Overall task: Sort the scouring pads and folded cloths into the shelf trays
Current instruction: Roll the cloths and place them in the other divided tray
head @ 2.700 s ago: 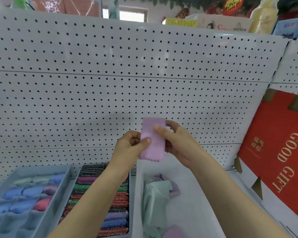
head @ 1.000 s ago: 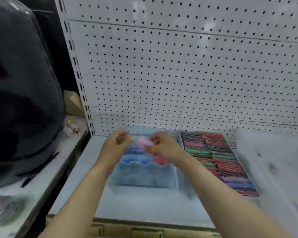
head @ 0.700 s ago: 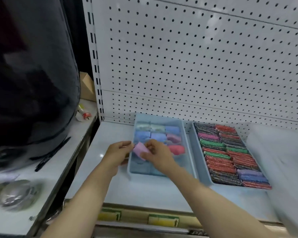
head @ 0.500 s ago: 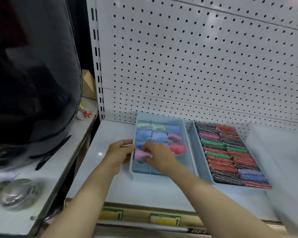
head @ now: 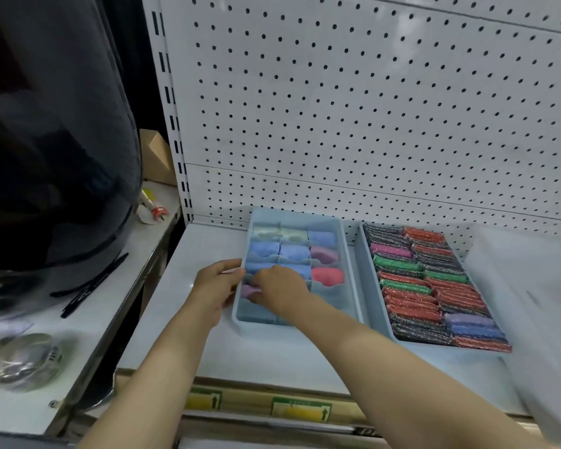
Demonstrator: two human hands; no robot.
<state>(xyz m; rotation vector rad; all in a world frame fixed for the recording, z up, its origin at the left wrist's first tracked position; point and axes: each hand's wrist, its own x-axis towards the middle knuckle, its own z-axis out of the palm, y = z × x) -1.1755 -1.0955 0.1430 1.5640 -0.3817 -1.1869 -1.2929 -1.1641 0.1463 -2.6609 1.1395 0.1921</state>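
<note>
1. While the right hand [head: 280,286] reaches into the divided tray [head: 295,217], its fingers are curled down over a lilac cloth [head: 249,291] and pinch it in the left compartment of the tray's fourth row, counted from the back wall.
2. Outside that tray's left wall lies the left hand [head: 216,285], with its fingers nearly straight and the tips touching the rim. It holds nothing.
3. The divided tray has three columns of compartments. Ten folded cloths [head: 292,252] show in it, counting the lilac one: two pale green, five blue, one mauve, one red (the right hand covers the middle compartment of the fourth row, so that one I cannot count).
4. Just right of the divided tray, with a narrow gap between, one second tray [head: 373,286] holds glittery scouring pads [head: 402,279] in two columns. They are black, red, pink, green, purple and blue, and are packed too tightly to count.
5. Farther right of the divided tray, beyond the second tray, stands one clear bin [head: 538,286].
6. Both trays sit on one white shelf [head: 272,358], and a pegboard [head: 353,108] rises behind the divided tray.
7. In front of the divided tray, two price labels [head: 300,411] are fixed to the shelf's front edge.
8. Well to the left of the divided tray looms one dark dome [head: 52,124]
</note>
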